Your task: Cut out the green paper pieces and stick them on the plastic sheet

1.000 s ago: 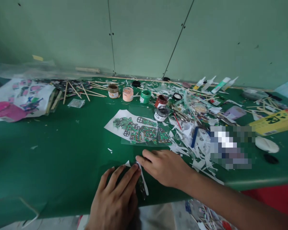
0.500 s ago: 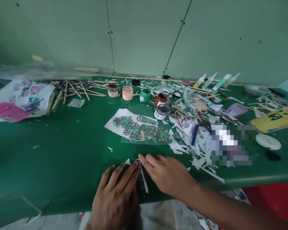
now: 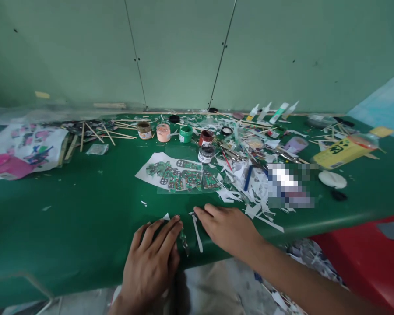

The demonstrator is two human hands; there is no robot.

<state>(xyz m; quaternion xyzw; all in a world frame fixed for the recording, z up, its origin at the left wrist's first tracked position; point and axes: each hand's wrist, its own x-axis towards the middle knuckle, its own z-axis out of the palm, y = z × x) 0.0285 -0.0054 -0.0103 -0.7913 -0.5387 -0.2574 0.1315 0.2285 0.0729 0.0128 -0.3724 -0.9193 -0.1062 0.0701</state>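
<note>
My left hand [image 3: 151,258] lies flat on the green table [image 3: 85,210] near its front edge, fingers stretched over a clear plastic piece with a small printed cut-out [image 3: 184,239] at its fingertips. My right hand [image 3: 228,229] rests beside it, fingers extended, its tips touching a narrow white paper strip [image 3: 197,232]. Just beyond both hands lies a white sheet with green printed figures [image 3: 177,174] under clear film.
Small open paint jars [image 3: 164,132] stand in a row at mid-table. Paper scraps [image 3: 249,192], wooden sticks [image 3: 101,131], glue tubes [image 3: 272,113] and a yellow box [image 3: 341,153] litter the right and back. A printed sheet with a pink object [image 3: 9,165] lies far left. A red chair [image 3: 364,258] stands at right.
The view swung right and slightly down. My hands have drawn apart a little, and the white strip now lies between them rather than under my left fingertips.
</note>
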